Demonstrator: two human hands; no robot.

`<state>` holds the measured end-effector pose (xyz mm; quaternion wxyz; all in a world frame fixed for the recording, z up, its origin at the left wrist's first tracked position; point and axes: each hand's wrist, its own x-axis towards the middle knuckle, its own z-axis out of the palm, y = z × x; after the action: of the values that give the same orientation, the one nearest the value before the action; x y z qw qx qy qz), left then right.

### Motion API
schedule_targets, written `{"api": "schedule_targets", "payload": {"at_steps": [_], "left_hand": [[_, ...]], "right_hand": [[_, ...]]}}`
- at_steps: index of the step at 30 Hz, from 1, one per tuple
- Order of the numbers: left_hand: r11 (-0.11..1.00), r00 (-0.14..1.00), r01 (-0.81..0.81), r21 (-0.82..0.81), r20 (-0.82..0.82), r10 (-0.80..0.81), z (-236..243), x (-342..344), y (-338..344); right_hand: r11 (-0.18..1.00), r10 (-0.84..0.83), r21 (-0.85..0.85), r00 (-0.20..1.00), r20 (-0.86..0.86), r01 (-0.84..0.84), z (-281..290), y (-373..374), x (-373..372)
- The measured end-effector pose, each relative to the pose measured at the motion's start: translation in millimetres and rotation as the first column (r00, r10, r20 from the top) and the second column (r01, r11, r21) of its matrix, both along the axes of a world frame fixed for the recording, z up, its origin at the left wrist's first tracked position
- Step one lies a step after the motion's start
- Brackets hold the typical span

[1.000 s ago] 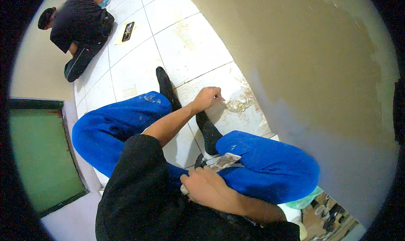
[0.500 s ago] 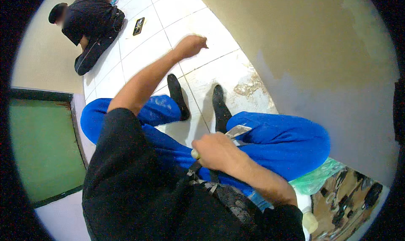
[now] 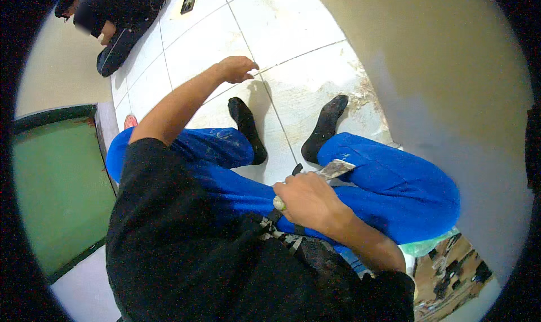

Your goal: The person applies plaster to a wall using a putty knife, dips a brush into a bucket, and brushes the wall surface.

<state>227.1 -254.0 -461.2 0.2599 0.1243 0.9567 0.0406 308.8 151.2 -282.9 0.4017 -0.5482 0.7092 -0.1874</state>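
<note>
My right hand (image 3: 313, 201) is closed round the handle of a putty knife (image 3: 339, 168), held over my lap. Its flat, smeared blade points up and to the right over my right thigh, and the pale handle end shows below my thumb. Beyond my left foot, my left hand (image 3: 238, 69) hovers above the white tiled floor (image 3: 222, 43). The fingers there are bent slightly with the thumb apart, and no held thing can be made out. My legs in blue trousers (image 3: 389, 178) are folded apart, with black socks on the tiles.
A person in dark clothes (image 3: 121, 12) kneels at the upper left. A phone (image 3: 189, 1) lies on the tiles nearby. The wall (image 3: 445, 91) on the right is partly coated. A green door panel (image 3: 62, 181) stands left; patterned board (image 3: 451, 277) and green plastic (image 3: 431, 245) lie lower right.
My left hand has drawn back to the left and its fingers have loosened. The view has shifted forward-down, and my right foot has turned outward. The putty knife stays in my right hand.
</note>
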Motion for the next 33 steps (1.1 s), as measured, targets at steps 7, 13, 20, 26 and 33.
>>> {"api": "schedule_targets", "payload": {"at_steps": [7,13,20,26,33], "left_hand": [[0.990,0.948,-0.009,-0.137,0.313,0.052,81.6,0.5,-30.6],[0.996,0.989,-0.053,-0.067,0.132,0.061,128.3,-4.2,-44.0],[0.961,0.940,-0.178,0.210,-0.253,0.230,-29.6,77.1,14.0],[0.956,0.902,-0.290,0.053,-0.319,0.291,-61.6,99.4,121.8],[0.975,0.942,-0.190,0.117,-0.258,0.215,-56.2,126.2,111.1]], "right_hand": [[0.998,-0.040,-0.044,0.995,0.094,0.044,-7.6,0.4,-13.7],[0.997,-0.073,-0.015,0.993,0.098,0.074,-9.5,-4.0,-20.6],[0.980,-0.195,-0.030,0.981,-0.008,0.195,4.3,-10.4,-38.8],[0.963,-0.267,0.043,0.963,-0.029,0.268,2.8,-8.4,-60.6],[0.948,-0.307,-0.066,0.949,0.068,0.312,-4.9,-4.7,-57.1]]}}
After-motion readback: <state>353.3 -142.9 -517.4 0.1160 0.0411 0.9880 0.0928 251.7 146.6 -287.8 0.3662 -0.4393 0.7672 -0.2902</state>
